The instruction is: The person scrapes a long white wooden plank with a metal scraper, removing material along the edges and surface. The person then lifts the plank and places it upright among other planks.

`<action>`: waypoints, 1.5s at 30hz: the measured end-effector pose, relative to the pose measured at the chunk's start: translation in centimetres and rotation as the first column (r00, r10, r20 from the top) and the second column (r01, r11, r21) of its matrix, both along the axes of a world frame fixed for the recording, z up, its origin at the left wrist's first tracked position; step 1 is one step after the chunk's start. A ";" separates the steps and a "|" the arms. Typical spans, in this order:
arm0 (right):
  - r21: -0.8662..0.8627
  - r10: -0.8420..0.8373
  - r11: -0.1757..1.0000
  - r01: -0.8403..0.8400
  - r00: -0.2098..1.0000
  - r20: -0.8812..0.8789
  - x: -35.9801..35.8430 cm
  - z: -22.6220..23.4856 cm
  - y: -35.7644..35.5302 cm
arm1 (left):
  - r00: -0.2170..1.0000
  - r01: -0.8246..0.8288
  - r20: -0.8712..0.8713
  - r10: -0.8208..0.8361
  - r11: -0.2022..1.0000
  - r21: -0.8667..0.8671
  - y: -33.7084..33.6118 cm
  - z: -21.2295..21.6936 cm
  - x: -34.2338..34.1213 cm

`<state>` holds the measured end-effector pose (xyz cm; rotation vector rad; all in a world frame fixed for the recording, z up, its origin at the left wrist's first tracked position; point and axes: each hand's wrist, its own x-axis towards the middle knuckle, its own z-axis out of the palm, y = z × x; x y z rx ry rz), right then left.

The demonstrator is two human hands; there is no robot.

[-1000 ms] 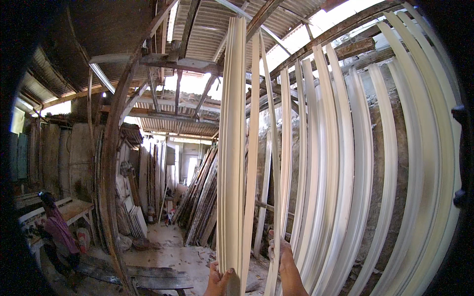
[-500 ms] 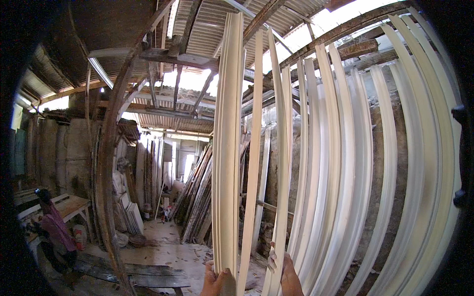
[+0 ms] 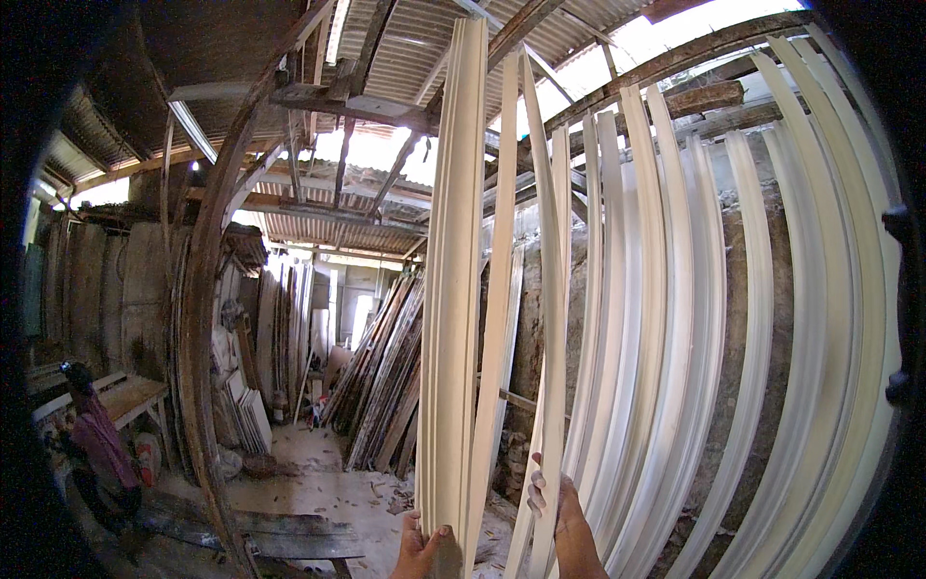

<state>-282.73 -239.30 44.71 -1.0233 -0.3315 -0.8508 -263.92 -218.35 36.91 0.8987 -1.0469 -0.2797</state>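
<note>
A tall cream moulding [image 3: 453, 289] with lengthwise grooves stands nearly upright in front of me, its top reaching up among the roof beams. My left hand [image 3: 422, 548] is closed round its lower part, thumb on the front face. A narrow cream strip [image 3: 553, 318] stands to its right, slightly bowed. My right hand [image 3: 567, 516] is wrapped round that strip low down, fingertips showing at its left edge. Between the two, another thin strip [image 3: 502, 241] stands, touched by neither hand as far as I can see. The lower ends of these pieces are out of view.
Several long pale mouldings [image 3: 711, 318] lean in a row along the right wall. A dark bent post [image 3: 200, 328] rises at left. Beyond it a person [image 3: 99, 439] is beside a wooden bench [image 3: 130, 398]. Weathered planks [image 3: 386, 381] lean farther back; a low dark plank [image 3: 289, 540] lies left.
The grooved moulding's top has shifted right, bringing it closer to the strips. My right hand appears slightly higher and farther right, still round the narrow strip. My left hand keeps its hold.
</note>
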 end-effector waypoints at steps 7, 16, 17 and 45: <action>0.038 -0.070 0.997 0.073 0.994 -0.079 0.2 -1.1 1.3 | 0.996 0.083 -0.042 -0.083 0.996 0.017 1.1 0.7 -0.8; 0.063 -0.267 0.954 0.293 0.925 -0.269 1.1 -6.2 4.2 | 0.970 0.233 -0.086 -0.226 0.968 0.096 0.3 0.0 -0.1; 0.072 -0.262 0.956 0.286 0.935 -0.237 1.0 -6.5 4.6 | 0.980 0.200 -0.049 -0.195 0.973 0.115 0.1 0.0 -0.4; -0.748 -0.861 -0.198 0.634 -0.477 -0.176 -10.1 -22.0 28.8 | 0.347 0.938 -0.229 -0.909 0.333 0.099 2.2 5.5 -17.3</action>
